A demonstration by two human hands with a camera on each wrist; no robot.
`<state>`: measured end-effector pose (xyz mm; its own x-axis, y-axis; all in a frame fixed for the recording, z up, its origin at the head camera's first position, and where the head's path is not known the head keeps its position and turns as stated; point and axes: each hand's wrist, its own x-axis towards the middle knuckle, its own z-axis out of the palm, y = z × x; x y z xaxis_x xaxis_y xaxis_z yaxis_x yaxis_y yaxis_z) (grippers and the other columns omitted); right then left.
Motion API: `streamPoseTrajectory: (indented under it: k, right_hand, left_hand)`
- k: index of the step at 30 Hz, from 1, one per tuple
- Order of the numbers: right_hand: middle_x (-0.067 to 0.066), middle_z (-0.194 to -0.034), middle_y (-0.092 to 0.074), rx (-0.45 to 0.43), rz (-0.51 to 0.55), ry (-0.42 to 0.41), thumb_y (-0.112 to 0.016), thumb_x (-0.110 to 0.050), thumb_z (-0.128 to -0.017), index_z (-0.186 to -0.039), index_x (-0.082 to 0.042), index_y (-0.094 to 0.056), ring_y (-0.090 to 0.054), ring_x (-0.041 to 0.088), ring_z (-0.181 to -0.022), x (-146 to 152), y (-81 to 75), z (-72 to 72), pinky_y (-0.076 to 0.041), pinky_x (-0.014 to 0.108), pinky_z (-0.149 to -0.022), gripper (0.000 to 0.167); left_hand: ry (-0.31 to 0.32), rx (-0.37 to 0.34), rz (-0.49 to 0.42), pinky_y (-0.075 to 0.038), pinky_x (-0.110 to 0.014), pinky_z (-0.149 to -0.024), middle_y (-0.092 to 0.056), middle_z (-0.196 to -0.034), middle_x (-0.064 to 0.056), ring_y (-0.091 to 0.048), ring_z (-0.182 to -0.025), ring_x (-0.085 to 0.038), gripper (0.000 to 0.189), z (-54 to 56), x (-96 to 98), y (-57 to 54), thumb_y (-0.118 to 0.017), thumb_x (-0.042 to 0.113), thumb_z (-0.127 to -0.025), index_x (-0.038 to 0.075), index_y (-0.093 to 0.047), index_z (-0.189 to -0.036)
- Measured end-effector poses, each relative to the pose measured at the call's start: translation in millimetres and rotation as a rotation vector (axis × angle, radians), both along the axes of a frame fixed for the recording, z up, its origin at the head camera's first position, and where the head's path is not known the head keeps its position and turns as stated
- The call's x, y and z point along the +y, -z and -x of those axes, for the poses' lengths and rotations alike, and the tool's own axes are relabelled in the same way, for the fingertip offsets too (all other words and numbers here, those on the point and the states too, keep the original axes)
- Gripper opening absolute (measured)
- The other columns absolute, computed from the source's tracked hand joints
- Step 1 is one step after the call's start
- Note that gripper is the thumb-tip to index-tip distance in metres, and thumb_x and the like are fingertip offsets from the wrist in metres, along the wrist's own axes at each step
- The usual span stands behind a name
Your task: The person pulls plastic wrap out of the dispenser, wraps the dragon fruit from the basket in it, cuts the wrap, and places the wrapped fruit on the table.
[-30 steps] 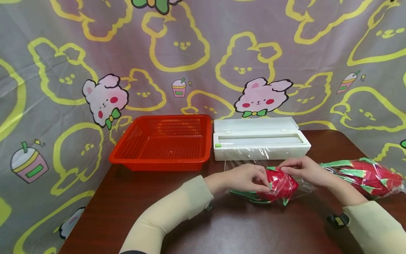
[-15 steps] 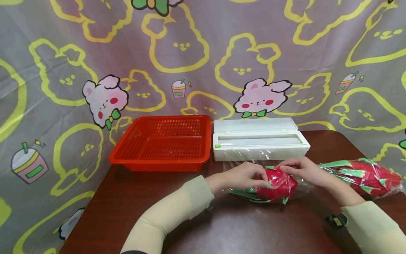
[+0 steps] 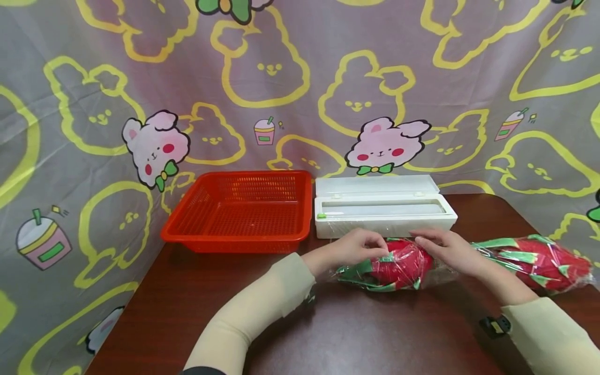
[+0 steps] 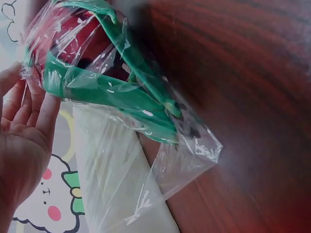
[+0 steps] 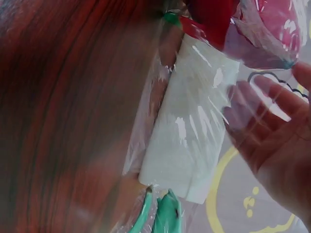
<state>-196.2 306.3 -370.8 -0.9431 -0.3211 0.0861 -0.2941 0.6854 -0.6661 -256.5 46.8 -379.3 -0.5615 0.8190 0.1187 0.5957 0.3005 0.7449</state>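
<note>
A red dragon fruit (image 3: 398, 265) with green scales lies on the table, wrapped in clear cling film (image 4: 184, 170). My left hand (image 3: 353, 249) is at its upper left side, thumb and forefinger pinching the film over it. In the left wrist view, some of those fingertips are hidden behind the fruit. My right hand (image 3: 452, 252) is at the fruit's far right side, thumb close to the wrapped surface. Its fingers are extended behind the see-through film in the right wrist view. Film stretches between the fruit and the white cling film dispenser (image 3: 386, 227), whose lid stands raised.
A second wrapped dragon fruit (image 3: 546, 263) lies at the right, beside my right forearm. At the back left stands a red plastic basket (image 3: 236, 239). A patterned curtain (image 3: 290, 78) hangs behind the brown table (image 3: 370, 333).
The dragon fruit between my hands has rolled slightly away, toward the dispenser, and its visible side has turned. My left hand has moved a little up and back with it; the right has shifted slightly.
</note>
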Motion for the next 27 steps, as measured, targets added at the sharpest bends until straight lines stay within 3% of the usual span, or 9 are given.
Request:
streamPoseTrajectory:
  k: [3,7,14,17,21,27]
  right_hand:
    - [0.025,-0.130,-0.053,0.071,0.016,0.011,-0.061,-0.024,-0.097,-0.133,-0.002,-0.056,-0.059,0.041,-0.106,1,-2.3,-3.8,-0.056,0.038,-0.075,0.043]
    - [0.019,-0.130,-0.054,0.110,0.038,-0.045,-0.071,-0.020,-0.090,-0.133,-0.007,-0.057,-0.058,0.037,-0.107,-1,-1.1,-7.0,-0.054,0.028,-0.075,0.047]
    - [0.016,-0.127,-0.052,-0.036,0.129,-0.112,-0.083,-0.021,-0.078,-0.144,-0.012,-0.045,-0.050,0.038,-0.107,-5,10.4,-7.8,-0.057,0.034,-0.066,0.077]
    - [0.019,-0.129,-0.049,-0.073,0.152,-0.117,-0.085,-0.020,-0.076,-0.146,-0.013,-0.042,-0.048,0.040,-0.108,-7,13.4,-8.1,-0.058,0.035,-0.062,0.083]
    - [0.021,-0.131,-0.048,-0.061,0.135,-0.138,-0.084,-0.021,-0.076,-0.147,-0.010,-0.039,-0.048,0.040,-0.109,-9,13.1,-8.2,-0.057,0.034,-0.062,0.085]
    - [0.021,-0.134,-0.046,0.038,0.011,-0.172,-0.088,-0.025,-0.071,-0.149,-0.005,-0.034,-0.049,0.039,-0.113,-10,12.3,-5.1,-0.055,0.029,-0.073,0.097]
  left_hand:
    - [-0.005,-0.037,-0.021,-0.046,-0.018,-0.071,-0.064,-0.083,0.007,-0.054,-0.077,-0.006,0.010,4.6,0.4,0.2,-0.065,0.018,-0.094,0.010,-0.071,-0.095]
    - [-0.032,-0.052,-0.039,-0.045,-0.018,-0.074,-0.065,-0.084,0.007,-0.053,-0.080,-0.006,0.010,10.0,1.8,2.1,-0.066,0.017,-0.094,0.009,-0.072,-0.094]
    - [-0.089,-0.084,-0.055,-0.044,-0.017,-0.078,-0.066,-0.088,0.008,-0.055,-0.084,-0.002,0.012,15.8,4.4,5.9,-0.066,0.019,-0.094,0.008,-0.072,-0.096]
    - [-0.115,-0.118,-0.083,-0.046,-0.018,-0.073,-0.066,-0.086,0.007,-0.055,-0.081,-0.003,0.012,17.4,4.1,7.4,-0.070,0.019,-0.092,0.008,-0.073,-0.094]
    - [-0.152,-0.137,-0.105,-0.047,-0.019,-0.066,-0.066,-0.080,0.007,-0.055,-0.075,-0.005,0.011,19.3,2.5,6.5,-0.075,0.021,-0.087,0.010,-0.073,-0.088]
    - [-0.140,-0.068,-0.095,-0.047,-0.019,-0.068,-0.066,-0.079,0.008,-0.058,-0.077,-0.007,0.010,20.0,3.7,-1.5,-0.076,0.023,-0.086,0.014,-0.072,-0.085]
